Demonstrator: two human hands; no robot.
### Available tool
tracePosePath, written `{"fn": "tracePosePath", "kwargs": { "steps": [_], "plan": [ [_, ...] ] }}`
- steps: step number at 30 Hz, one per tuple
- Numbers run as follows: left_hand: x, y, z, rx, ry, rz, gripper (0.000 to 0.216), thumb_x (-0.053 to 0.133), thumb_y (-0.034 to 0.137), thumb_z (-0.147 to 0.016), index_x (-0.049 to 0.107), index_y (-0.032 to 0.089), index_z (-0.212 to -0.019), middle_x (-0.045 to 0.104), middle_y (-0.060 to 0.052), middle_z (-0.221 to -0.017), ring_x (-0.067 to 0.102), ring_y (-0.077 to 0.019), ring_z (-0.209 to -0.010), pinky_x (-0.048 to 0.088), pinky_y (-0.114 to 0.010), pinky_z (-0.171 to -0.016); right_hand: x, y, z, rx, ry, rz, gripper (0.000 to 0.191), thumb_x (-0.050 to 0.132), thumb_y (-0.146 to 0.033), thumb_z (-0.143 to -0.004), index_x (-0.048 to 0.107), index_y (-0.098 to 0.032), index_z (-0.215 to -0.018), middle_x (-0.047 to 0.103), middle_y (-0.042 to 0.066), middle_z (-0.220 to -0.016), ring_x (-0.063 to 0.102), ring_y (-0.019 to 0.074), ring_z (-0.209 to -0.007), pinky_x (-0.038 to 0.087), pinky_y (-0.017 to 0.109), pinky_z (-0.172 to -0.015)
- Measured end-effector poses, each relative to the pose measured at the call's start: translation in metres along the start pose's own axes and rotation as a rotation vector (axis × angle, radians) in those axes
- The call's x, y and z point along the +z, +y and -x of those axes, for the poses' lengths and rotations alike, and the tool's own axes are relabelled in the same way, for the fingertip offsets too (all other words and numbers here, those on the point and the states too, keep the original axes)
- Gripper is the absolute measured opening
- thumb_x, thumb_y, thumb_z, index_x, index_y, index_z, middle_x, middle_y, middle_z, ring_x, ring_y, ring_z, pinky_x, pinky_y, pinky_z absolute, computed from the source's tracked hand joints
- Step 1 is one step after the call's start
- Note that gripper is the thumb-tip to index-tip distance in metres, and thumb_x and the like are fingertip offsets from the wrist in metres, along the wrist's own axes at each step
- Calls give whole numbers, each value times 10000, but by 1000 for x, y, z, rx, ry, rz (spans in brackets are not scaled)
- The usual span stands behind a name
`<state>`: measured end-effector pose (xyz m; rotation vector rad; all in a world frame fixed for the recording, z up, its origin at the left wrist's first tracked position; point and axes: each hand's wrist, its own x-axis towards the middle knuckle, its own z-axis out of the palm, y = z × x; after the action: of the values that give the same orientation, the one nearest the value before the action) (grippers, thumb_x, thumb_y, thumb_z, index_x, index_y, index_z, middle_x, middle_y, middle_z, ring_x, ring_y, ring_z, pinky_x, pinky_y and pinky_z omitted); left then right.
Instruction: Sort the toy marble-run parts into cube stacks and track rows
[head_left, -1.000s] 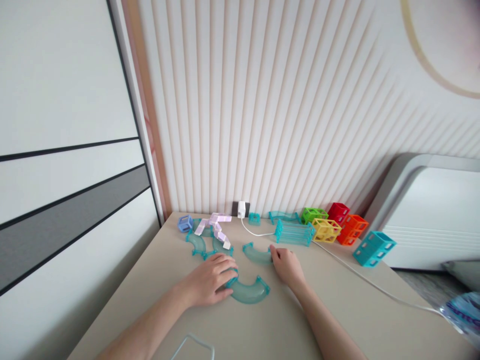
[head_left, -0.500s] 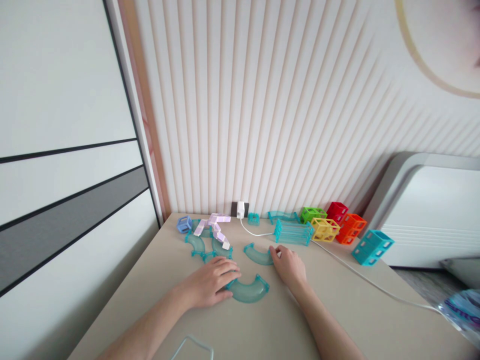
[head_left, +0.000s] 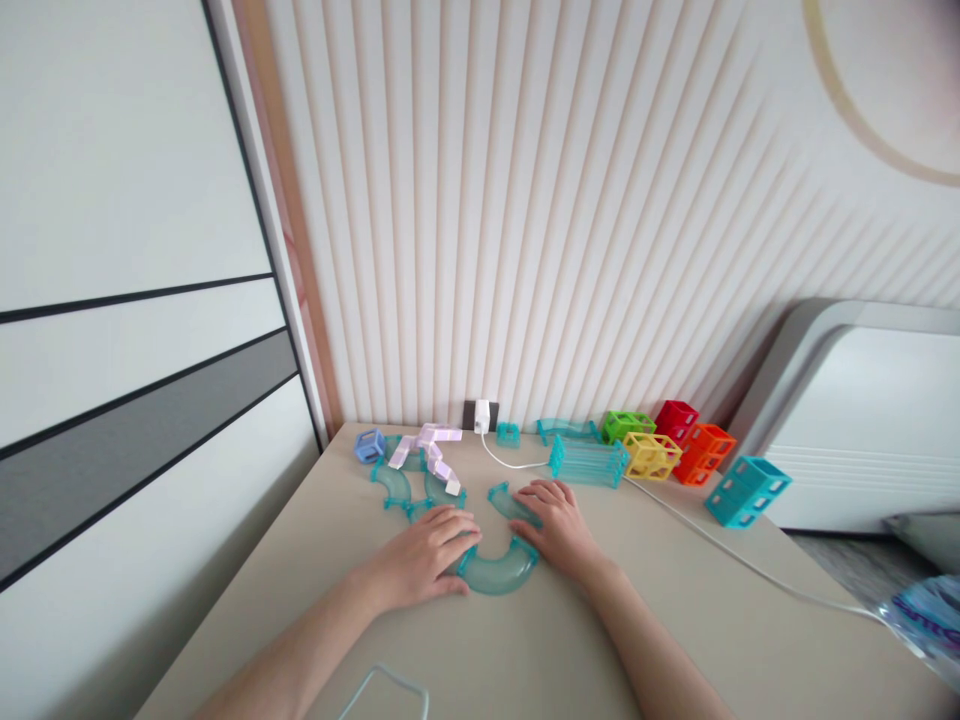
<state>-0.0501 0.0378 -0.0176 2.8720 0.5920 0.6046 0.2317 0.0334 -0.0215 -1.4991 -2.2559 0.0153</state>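
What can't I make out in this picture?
Head view: near curved piece, left end partly behind left hand.
Head view: far curved piece, right end behind right hand.
Head view: pale frame, cut off by bottom edge.
Head view: plastic bag, cut off by right edge, lettering blurred.

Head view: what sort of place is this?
Probably a room at home, perhaps a bedroom: toy blocks on a table, a ribbed wall, and what looks like a headboard at right.
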Motion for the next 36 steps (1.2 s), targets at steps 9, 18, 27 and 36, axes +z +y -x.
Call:
{"fn": "tracePosePath", "kwargs": {
  "steps": [9,18,27,36],
  "plan": [
    [0,-1,0,-15,-8,9,602,648,548,-848,566,200,-1332,626,-139,-1268,531,-307,-1265,420,-490,-1096,1,4,1,-54,64,48,273,574,-243,-949,673,-253,-1203,733,95,-1150,598,282,-1176,316,531,-1093],
    [7,3,-8,-39,9,11,542,664,536,-840,607,218,-1276,644,-119,-1224,530,-301,-1257,404,-497,-1097,-3,1,-3,-104,188,60,303,515,-206,-980,637,-244,-1255,712,90,-1203,594,256,-1168,301,510,-1092],
    [9,6,-13,-102,-12,46,504,677,518,-833,619,245,-1253,636,-76,-1174,569,-268,-1134,445,-435,-1027,-3,1,-4,-111,187,64,325,525,-189,-971,632,-245,-1273,708,90,-1221,597,261,-1175,336,510,-1084],
    [13,2,-11,-140,37,-19,439,705,451,-840,631,282,-1239,609,-58,-1078,575,-254,-1055,480,-416,-964,-5,0,-4,-143,196,57,332,528,-203,-980,627,-259,-1292,706,80,-1238,587,260,-1201,337,526,-1093]
  ]
}}
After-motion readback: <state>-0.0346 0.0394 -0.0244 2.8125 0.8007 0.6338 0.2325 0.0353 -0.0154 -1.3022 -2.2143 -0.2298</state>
